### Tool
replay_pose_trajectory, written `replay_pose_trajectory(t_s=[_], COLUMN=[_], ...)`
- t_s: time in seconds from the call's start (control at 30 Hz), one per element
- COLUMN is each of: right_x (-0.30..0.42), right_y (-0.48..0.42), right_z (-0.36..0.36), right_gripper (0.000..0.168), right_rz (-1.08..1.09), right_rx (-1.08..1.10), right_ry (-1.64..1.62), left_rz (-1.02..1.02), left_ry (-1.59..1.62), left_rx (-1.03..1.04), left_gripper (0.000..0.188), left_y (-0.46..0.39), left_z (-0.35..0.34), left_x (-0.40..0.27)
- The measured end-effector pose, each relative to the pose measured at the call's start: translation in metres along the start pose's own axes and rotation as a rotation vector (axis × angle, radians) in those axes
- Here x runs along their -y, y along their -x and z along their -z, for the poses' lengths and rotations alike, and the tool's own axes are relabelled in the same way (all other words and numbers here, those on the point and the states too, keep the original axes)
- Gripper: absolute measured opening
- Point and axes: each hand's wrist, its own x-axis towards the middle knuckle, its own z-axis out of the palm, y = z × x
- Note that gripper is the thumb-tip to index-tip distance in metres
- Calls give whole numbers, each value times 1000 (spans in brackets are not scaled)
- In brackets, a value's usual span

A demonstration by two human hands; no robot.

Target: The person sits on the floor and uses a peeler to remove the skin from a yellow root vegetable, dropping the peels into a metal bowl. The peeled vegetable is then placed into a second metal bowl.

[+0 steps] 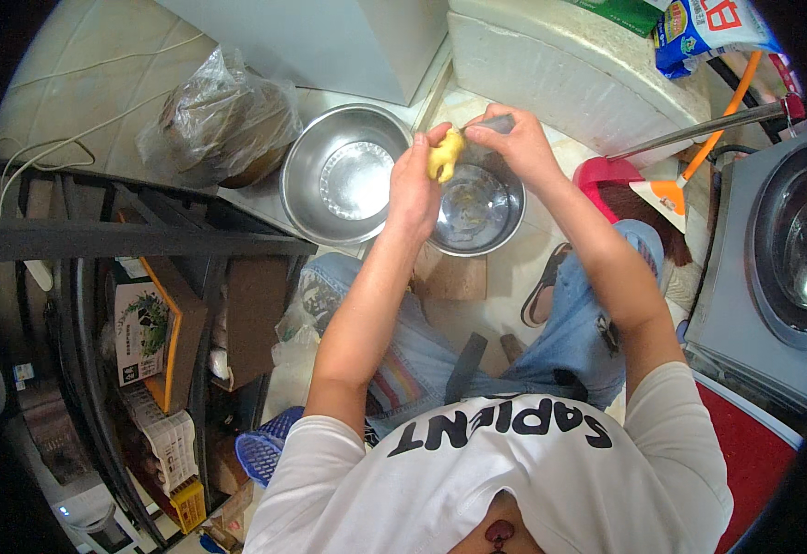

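Observation:
Pale yellow, knobbly peeled ginger root is held in my left hand, its lumps hanging past the fingertips. My right hand grips a small grey tool, whose tip points at the top of the root; its working end is mostly hidden. Beneath both hands a steel bowl holds water with some yellowish bits. To its left, partly behind my left wrist, stands a larger, shiny steel basin.
A plastic bag over a brown round object sits left of the basin. Black metal shelving lines the left side. A wooden block lies under the bowl's near side. At right are a pink dustpan, a broom and a front-loading washing machine.

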Motion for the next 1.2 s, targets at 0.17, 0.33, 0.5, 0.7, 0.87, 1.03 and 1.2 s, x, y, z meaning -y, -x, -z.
replay_pose_trajectory(t_s=[0.17, 0.33, 0.5, 0.7, 0.87, 1.03, 1.2], right_x=[-20, -8, -22, -8, -10, -11, -16], right_y=[5, 0, 5, 1, -1, -1, -2], right_z=[-13, -3, -20, -2, 0, 6, -1], right_gripper=[19, 17, 16, 18, 19, 19, 20], right_rz=[277, 116, 465, 198, 191, 121, 255], right_rx=[-40, 6, -11, 40, 88, 121, 189], right_ry=[116, 17, 160, 25, -28, -16, -49], left_rz=[-76, 36, -67, 44, 74, 167, 125], left_ry=[-270, -28, -174, -81, -104, -297, -313], left_rx=[-74, -38, -87, -38, -58, 14, -86], left_gripper=[49, 49, 50, 46, 42, 38, 36], left_y=[0, 3, 4, 7, 6, 11, 10], left_z=[-8, 0, -2, 6, 2, -3, -4], left_x=[9, 0, 6, -4, -6, -15, -7])
